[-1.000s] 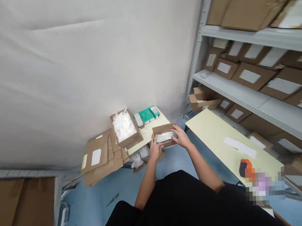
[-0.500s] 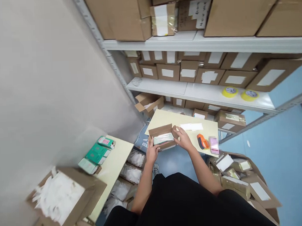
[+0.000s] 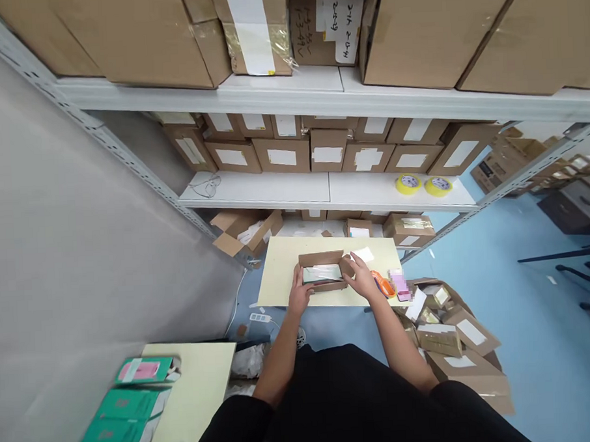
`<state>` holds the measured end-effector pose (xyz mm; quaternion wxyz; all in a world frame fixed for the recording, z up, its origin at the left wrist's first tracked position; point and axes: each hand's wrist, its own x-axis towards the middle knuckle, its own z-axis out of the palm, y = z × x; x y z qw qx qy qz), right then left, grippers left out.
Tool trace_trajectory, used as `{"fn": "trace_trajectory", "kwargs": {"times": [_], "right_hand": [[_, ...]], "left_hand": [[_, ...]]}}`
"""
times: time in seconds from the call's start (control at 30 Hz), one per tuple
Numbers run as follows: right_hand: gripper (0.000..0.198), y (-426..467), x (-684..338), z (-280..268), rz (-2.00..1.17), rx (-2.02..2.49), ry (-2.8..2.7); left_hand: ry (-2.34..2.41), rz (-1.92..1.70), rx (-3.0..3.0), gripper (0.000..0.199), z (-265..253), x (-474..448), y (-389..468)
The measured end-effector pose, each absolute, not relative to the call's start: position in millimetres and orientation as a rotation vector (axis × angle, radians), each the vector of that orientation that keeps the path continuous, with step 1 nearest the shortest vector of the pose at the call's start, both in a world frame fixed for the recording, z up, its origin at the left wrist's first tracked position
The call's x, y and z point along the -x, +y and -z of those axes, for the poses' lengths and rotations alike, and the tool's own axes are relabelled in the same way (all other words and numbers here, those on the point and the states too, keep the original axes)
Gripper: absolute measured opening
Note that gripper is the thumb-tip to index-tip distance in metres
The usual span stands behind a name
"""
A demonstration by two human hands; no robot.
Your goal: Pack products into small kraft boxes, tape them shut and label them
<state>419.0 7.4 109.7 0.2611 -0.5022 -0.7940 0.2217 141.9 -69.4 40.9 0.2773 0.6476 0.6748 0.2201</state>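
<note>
Between my hands is a small open cardboard box point(image 3: 321, 257), its flaps up, over the pale yellow table point(image 3: 282, 273). Inside it lies a flat white and green packet point(image 3: 321, 273). My left hand point(image 3: 299, 294) grips the box's left end, fingers on its side. At the right end, my right hand point(image 3: 361, 280) holds the edge by a flap. Right of that hand lie an orange tape dispenser point(image 3: 383, 284) and a pink-purple item point(image 3: 399, 285), blurred. White paper labels point(image 3: 363, 253) lie just behind the right hand.
Shelving point(image 3: 264, 186) with labelled cartons stands ahead, holding two yellow tape rolls point(image 3: 408, 184). An open carton point(image 3: 241, 233) sits at the table's back left. At right is a large box of parcels point(image 3: 451, 331). Green boxes point(image 3: 122, 411) lie on the left table point(image 3: 199, 375).
The view has turned to the right and shifted toward the shelf. The small box is now over the table, farther from its front edge, still held by both hands.
</note>
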Motion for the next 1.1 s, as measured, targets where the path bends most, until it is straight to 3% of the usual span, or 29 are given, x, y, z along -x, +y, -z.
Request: {"fn": "trace_trajectory", "kwargs": {"times": [0.2, 0.27, 0.37, 0.43, 0.53, 0.63, 0.9, 1.1], "right_hand": [[0.058, 25, -381, -97, -0.678, 1.524, -2.069], [0.059, 24, -375, -89, -0.693, 1.573, -2.041], [0.062, 19, -372, -77, -0.7, 1.641, -1.994], [0.064, 17, -373, -69, -0.699, 1.685, -1.95], [0.069, 15, -375, -56, -0.72, 1.767, -1.871], [0.072, 12, -376, -43, -0.763, 1.879, -1.812], [0.08, 4, -363, -19, -0.926, 1.925, -1.774], [0.071, -1, -336, -17, -1.036, 1.744, -1.99]], "left_hand": [[1.774, -0.422, -1.746, 0.022, -18, -91, -12], [1.767, -0.443, -1.771, 0.043, -12, -79, -7], [1.922, -0.63, -1.569, 0.096, 0, -67, -9], [1.993, -0.748, -1.251, 0.112, 9, -61, -14], [1.826, -0.813, -1.008, 0.093, 16, -57, -18], [1.665, -0.806, -1.189, 0.079, 13, -59, -15], [1.481, -0.314, -1.704, 0.117, 8, -64, -13], [1.461, -0.367, -1.636, 0.091, 10, -55, -12]]}}
